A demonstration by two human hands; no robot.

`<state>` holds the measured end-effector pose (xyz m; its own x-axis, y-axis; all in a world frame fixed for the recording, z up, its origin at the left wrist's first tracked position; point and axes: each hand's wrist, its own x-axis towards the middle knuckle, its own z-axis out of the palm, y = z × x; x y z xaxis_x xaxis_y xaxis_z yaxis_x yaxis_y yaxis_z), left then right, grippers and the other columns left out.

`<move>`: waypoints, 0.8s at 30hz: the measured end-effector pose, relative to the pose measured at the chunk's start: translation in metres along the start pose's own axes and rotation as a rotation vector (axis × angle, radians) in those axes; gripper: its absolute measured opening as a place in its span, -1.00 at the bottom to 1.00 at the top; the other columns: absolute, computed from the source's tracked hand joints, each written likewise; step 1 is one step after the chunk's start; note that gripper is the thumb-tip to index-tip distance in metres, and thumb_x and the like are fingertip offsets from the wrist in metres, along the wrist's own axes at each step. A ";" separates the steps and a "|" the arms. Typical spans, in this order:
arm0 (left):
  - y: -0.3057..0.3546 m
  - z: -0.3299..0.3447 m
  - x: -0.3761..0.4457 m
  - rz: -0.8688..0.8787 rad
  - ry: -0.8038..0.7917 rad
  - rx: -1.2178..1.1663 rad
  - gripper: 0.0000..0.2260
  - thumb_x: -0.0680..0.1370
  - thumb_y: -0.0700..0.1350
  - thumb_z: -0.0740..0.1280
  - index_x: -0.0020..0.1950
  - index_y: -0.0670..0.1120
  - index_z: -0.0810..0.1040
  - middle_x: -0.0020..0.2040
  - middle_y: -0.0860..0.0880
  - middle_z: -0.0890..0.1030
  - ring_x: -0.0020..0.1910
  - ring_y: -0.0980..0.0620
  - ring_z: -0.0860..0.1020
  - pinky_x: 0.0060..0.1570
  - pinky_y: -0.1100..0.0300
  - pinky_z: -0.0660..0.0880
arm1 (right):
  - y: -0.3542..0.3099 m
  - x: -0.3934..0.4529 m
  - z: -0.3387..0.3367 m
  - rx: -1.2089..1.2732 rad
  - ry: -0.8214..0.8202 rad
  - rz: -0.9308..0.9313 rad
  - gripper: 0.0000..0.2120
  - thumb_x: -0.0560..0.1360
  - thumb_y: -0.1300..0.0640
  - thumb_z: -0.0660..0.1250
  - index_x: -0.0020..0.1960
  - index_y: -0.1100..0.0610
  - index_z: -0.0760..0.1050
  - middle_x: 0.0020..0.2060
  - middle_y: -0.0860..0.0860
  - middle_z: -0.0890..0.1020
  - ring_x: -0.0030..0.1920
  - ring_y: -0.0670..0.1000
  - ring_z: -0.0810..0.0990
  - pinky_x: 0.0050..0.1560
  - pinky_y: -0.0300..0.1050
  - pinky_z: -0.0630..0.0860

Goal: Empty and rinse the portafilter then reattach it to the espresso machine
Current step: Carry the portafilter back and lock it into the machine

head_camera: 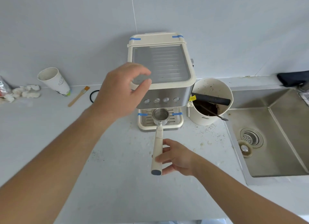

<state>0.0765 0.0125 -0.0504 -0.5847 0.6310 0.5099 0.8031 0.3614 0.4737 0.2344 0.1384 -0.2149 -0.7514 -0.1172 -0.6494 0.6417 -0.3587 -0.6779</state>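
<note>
OK, right hand (177, 158) is wrapped around the cream handle of the portafilter (158, 143), fingers curled over it near the grey end cap. Portafilter basket sits over the drip tray, in front of and below the group head of the espresso machine (161, 69); I can see straight down into the basket and it looks clean, bare metal. Can't tell from this angle whether it touches the tray or is held just above it. Handle points straight back at me. Left hand (120, 91) is up in the air in front of the machine's top left corner, fingers loosely spread and half curled, holding nothing, blurred. I can't tell if it touches the machine. Machine stands on the white tabletop (117, 182) against the wall, blue tape bits on its top and on the tray. Just right of it, a cream knock box (211, 103) with dark grounds inside and a black bar across it. Loose grounds are scattered on the tabletop in front of the box. Steel sink (275, 140) further right, strainer in the drain. Off to the left: a paper cup (54, 81) and a small brush (78, 96).
</note>
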 end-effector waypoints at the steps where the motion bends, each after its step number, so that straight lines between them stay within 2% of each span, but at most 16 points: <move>1: -0.003 0.001 0.010 0.005 -0.046 0.008 -0.81 0.54 -0.11 0.35 0.09 -0.16 0.65 0.07 -0.03 0.66 0.06 0.13 0.56 0.10 0.50 0.31 | -0.001 0.000 -0.001 0.000 0.002 -0.005 -0.48 0.30 0.40 0.49 0.21 0.13 0.48 0.03 0.19 0.63 -0.10 0.16 0.72 -0.18 0.11 0.65; 5: -0.017 0.013 0.042 -0.059 -0.243 0.031 -0.76 0.56 -0.01 0.33 0.17 -0.06 0.63 0.14 0.04 0.65 0.11 0.10 0.56 0.09 0.53 0.30 | -0.008 0.002 -0.003 0.005 0.012 -0.016 -0.50 0.32 0.41 0.47 0.20 0.13 0.48 0.06 0.21 0.62 -0.09 0.17 0.72 -0.17 0.11 0.65; 8: -0.025 0.025 0.059 -0.086 -0.342 0.037 -0.70 0.56 0.10 0.27 0.20 0.00 0.59 0.13 0.07 0.64 0.09 0.06 0.56 0.16 0.21 0.44 | -0.014 0.006 -0.004 0.022 0.018 -0.022 -0.47 0.30 0.41 0.48 0.21 0.14 0.47 0.11 0.25 0.60 -0.06 0.18 0.71 -0.15 0.12 0.65; 11: -0.029 0.035 0.071 -0.105 -0.406 0.048 -0.63 0.56 0.17 0.23 0.28 0.03 0.53 0.09 0.15 0.57 0.11 0.07 0.51 0.11 0.19 0.38 | -0.021 0.010 -0.003 0.045 0.014 -0.038 -0.48 0.30 0.41 0.47 0.21 0.14 0.47 0.07 0.23 0.63 -0.08 0.16 0.72 -0.17 0.11 0.65; 13: -0.031 0.041 0.073 -0.110 -0.409 0.062 -0.61 0.55 0.19 0.22 0.28 0.03 0.52 0.08 0.18 0.54 0.12 0.07 0.50 0.14 0.15 0.38 | -0.027 0.013 -0.002 0.062 0.018 -0.050 -0.50 0.32 0.42 0.46 0.20 0.14 0.46 0.03 0.19 0.66 -0.12 0.13 0.72 -0.20 0.09 0.65; 15: -0.031 0.044 0.073 -0.137 -0.372 0.067 -0.58 0.52 0.22 0.23 0.30 0.06 0.52 0.20 0.17 0.54 0.18 0.06 0.50 0.24 0.08 0.38 | -0.033 0.016 -0.002 0.073 0.023 -0.058 -0.51 0.34 0.42 0.45 0.19 0.13 0.45 0.03 0.18 0.67 -0.14 0.11 0.73 -0.23 0.08 0.65; 18: -0.033 0.047 0.071 -0.166 -0.347 0.067 -0.58 0.49 0.24 0.25 0.29 0.12 0.51 0.28 0.19 0.52 0.21 0.06 0.49 0.25 0.08 0.38 | -0.041 0.020 -0.001 0.072 0.025 -0.074 -0.49 0.36 0.43 0.45 0.22 0.12 0.43 0.11 0.21 0.61 -0.09 0.15 0.70 -0.21 0.11 0.65; 21: -0.036 0.048 0.071 -0.163 -0.322 0.073 -0.60 0.49 0.24 0.27 0.28 0.14 0.51 0.26 0.20 0.53 0.21 0.09 0.48 0.14 0.20 0.31 | -0.045 0.023 0.000 0.078 0.023 -0.093 -0.50 0.37 0.43 0.44 0.22 0.12 0.44 0.12 0.20 0.59 -0.06 0.16 0.68 -0.19 0.12 0.66; 24: -0.036 0.049 0.070 -0.167 -0.291 0.075 -0.61 0.49 0.22 0.30 0.27 0.14 0.52 0.30 0.18 0.53 0.23 0.11 0.46 0.11 0.27 0.21 | -0.046 0.026 -0.001 0.097 0.020 -0.104 -0.48 0.37 0.43 0.44 0.26 0.09 0.46 0.07 0.17 0.61 -0.07 0.14 0.67 -0.19 0.11 0.66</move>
<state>0.0120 0.0773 -0.0673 -0.6599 0.7248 0.1982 0.7118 0.5185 0.4738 0.1853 0.1528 -0.2005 -0.8092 -0.0566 -0.5847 0.5420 -0.4562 -0.7058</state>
